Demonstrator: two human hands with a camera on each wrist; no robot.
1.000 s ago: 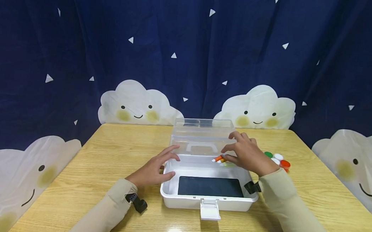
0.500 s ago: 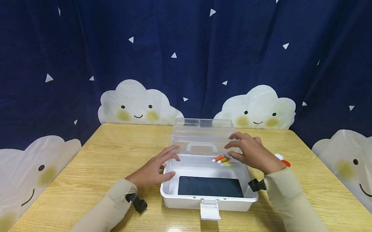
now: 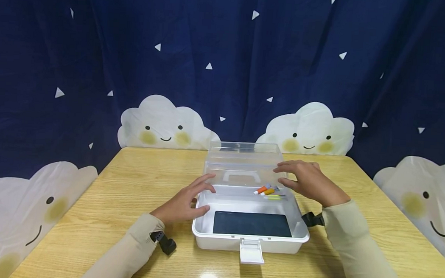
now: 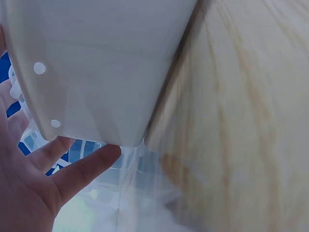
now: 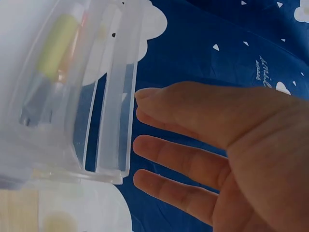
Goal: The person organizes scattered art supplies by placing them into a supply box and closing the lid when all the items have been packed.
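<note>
A white plastic storage box [image 3: 248,245] stands on the table, its clear lid [image 3: 245,148] raised at the back and its front latch [image 3: 251,252] hanging down. Paint tubes, one orange [image 3: 260,190] and one amber [image 3: 268,192], lie in the clear tray [image 3: 234,190] beside thin yellow-green brushes [image 3: 274,197]. A dark flat rectangle [image 3: 251,224] lies on the box floor. My left hand [image 3: 184,202] rests at the box's left side, fingers spread. Holding nothing, my right hand [image 3: 308,181] hovers by the tray's right end with loosely bent fingers; its wrist view shows the hand [image 5: 193,145] beside clear plastic.
The wooden table [image 3: 159,165] extends to both sides of the box. Behind it hangs a dark blue curtain [image 3: 228,41] with white triangles and smiling clouds. A small black camera [image 3: 164,242] sits on the left wrist, another [image 3: 312,219] on the right.
My right hand has moved right, away from the tubes and brushes, which now lie uncovered in the tray. The coloured jars at the right are now hidden behind it. My left hand stays put.
</note>
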